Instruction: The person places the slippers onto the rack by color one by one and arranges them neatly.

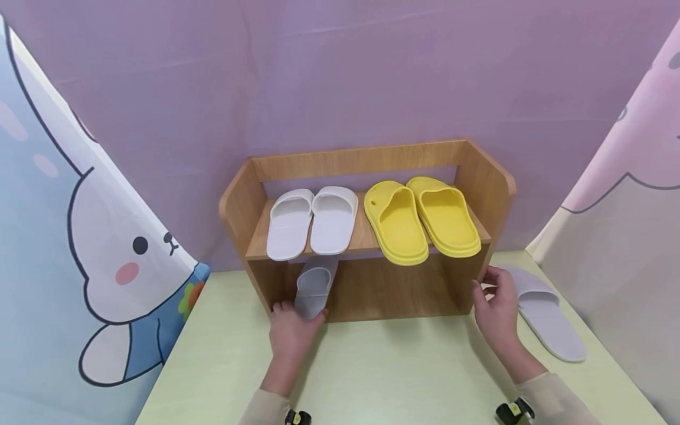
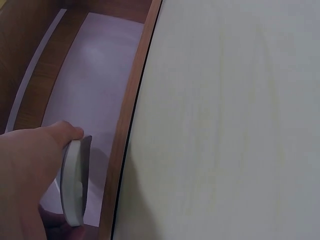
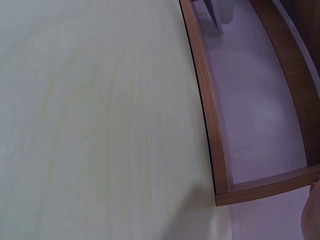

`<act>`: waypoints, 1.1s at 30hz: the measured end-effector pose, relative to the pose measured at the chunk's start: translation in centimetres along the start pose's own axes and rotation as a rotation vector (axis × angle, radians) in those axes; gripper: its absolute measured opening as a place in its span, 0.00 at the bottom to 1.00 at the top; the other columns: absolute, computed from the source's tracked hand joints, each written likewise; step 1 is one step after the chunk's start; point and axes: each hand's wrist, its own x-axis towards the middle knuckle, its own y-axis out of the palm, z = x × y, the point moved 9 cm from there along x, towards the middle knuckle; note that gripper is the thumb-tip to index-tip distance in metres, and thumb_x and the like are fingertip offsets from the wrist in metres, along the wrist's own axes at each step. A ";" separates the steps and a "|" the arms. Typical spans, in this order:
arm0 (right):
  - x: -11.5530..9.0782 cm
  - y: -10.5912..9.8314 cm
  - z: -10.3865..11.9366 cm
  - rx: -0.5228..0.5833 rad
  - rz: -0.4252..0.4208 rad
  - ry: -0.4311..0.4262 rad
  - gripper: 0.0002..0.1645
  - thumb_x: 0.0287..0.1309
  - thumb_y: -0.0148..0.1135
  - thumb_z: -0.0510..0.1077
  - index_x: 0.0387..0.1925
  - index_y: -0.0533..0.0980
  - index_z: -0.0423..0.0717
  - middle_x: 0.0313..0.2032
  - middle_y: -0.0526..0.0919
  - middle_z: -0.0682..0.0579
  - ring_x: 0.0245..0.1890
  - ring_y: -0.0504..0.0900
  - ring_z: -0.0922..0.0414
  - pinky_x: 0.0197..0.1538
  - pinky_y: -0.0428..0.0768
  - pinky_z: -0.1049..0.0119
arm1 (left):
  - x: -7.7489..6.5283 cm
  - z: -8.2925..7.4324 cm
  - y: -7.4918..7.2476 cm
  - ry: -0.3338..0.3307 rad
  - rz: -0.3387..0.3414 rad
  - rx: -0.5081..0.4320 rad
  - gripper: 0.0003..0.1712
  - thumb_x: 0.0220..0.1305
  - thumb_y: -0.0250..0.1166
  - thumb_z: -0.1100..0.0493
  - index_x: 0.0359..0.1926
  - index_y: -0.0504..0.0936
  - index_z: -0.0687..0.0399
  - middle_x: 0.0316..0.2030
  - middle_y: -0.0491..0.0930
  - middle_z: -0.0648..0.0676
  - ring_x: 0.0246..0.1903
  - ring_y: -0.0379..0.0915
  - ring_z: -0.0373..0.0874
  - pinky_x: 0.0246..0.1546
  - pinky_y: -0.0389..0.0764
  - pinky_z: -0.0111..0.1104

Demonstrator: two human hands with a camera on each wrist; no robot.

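My left hand (image 1: 291, 335) pinches a grey slipper (image 1: 313, 288) by its sole at the left of the lower level of a wooden shoe rack (image 1: 395, 289). In the left wrist view the slipper (image 2: 74, 182) appears edge-on between thumb and fingers, over the lower shelf. At the rack's right side panel, my right hand (image 1: 498, 307) holds the front edge with thumb and curled fingers. Only a bit of the right hand (image 3: 312, 215) shows in the right wrist view, against the panel. Another grey slipper (image 1: 552, 324) lies on the table, right of that hand.
On the top shelf a pair of white slippers (image 1: 333, 227) stands left and a pair of yellow clogs (image 1: 398, 230) right, their front ends overhanging the edge. A purple cloth (image 1: 350, 77) hangs behind the rack. Printed cloths flank the pale table (image 1: 393, 372).
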 end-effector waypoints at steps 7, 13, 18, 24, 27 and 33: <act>0.1 -0.2 2.9 0.020 -0.003 -0.012 0.20 0.59 0.62 0.15 0.54 0.75 0.19 0.45 0.81 0.31 0.42 0.79 0.66 0.40 0.73 0.82 | 0.0 0.0 0.6 -0.044 0.042 0.035 0.56 0.52 0.82 0.28 0.52 0.77 0.79 0.43 0.74 0.69 0.45 0.77 0.66 0.36 0.90 0.61; 0.1 -0.1 3.0 0.006 0.006 -0.009 0.21 0.59 0.63 0.15 0.54 0.75 0.20 0.46 0.81 0.32 0.42 0.79 0.64 0.40 0.73 0.81 | -0.3 -0.1 0.7 -0.062 0.068 0.043 0.57 0.52 0.82 0.28 0.52 0.77 0.81 0.43 0.74 0.70 0.46 0.77 0.68 0.37 0.90 0.63; 0.1 -0.1 2.6 0.008 0.005 0.000 0.21 0.60 0.62 0.15 0.55 0.75 0.20 0.46 0.81 0.33 0.43 0.79 0.64 0.40 0.73 0.81 | -0.4 -0.1 0.8 -0.064 0.087 0.063 0.58 0.53 0.81 0.28 0.53 0.76 0.82 0.44 0.73 0.71 0.46 0.76 0.68 0.37 0.90 0.62; 0.1 -0.1 2.6 0.016 0.008 -0.006 0.20 0.60 0.62 0.15 0.54 0.75 0.19 0.46 0.81 0.33 0.43 0.79 0.64 0.40 0.73 0.82 | -0.6 -0.7 0.5 -0.053 0.091 0.093 0.60 0.53 0.82 0.29 0.55 0.74 0.84 0.44 0.72 0.72 0.46 0.75 0.68 0.35 0.90 0.61; 0.1 -0.1 2.7 0.015 0.008 -0.006 0.20 0.60 0.62 0.15 0.54 0.75 0.19 0.46 0.81 0.33 0.43 0.79 0.64 0.40 0.73 0.82 | -0.6 -0.7 0.6 -0.042 0.094 0.114 0.63 0.52 0.83 0.28 0.58 0.73 0.84 0.46 0.72 0.73 0.47 0.75 0.69 0.36 0.90 0.60; 0.1 -0.1 2.7 0.021 0.007 -0.001 0.20 0.60 0.62 0.15 0.54 0.75 0.19 0.46 0.81 0.33 0.43 0.79 0.64 0.40 0.73 0.81 | -0.6 -0.6 0.9 -0.024 0.091 0.130 0.64 0.50 0.83 0.26 0.60 0.74 0.83 0.47 0.72 0.72 0.48 0.76 0.68 0.36 0.91 0.59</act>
